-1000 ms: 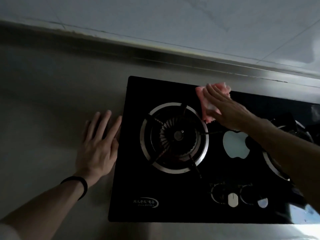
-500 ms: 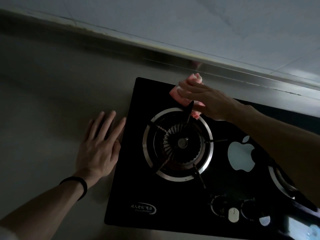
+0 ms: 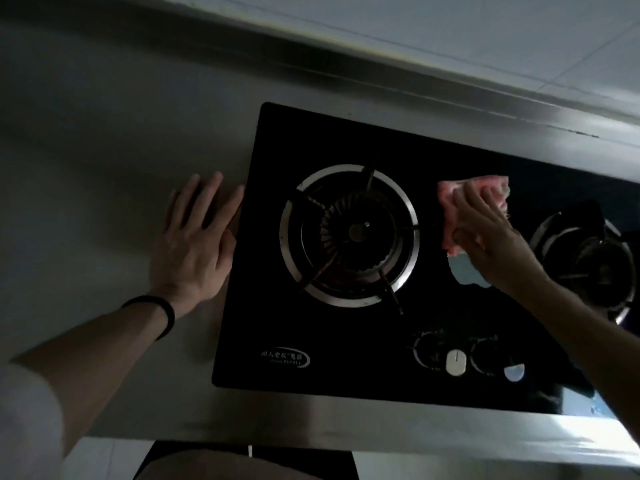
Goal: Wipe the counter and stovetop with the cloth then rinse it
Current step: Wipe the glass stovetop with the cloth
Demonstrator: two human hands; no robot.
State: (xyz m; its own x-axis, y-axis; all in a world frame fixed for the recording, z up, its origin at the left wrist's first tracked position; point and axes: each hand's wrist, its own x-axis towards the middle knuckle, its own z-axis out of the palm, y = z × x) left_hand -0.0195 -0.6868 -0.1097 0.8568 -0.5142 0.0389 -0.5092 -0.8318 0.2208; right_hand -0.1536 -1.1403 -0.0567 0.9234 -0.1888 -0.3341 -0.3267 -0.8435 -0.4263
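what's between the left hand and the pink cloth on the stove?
In the head view, the left burner with its metal ring and pan supports sits on the black glass stovetop between the left hand and the pink cloth under the right hand.

left hand (image 3: 197,237) flat, right hand (image 3: 491,237) gripping

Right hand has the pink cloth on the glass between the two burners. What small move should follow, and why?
Probably draw the pink cloth toward the near edge, over the strip of black stovetop between the burners and short of the knobs. The right hand presses it flat there, while the left hand rests flat on the counter.
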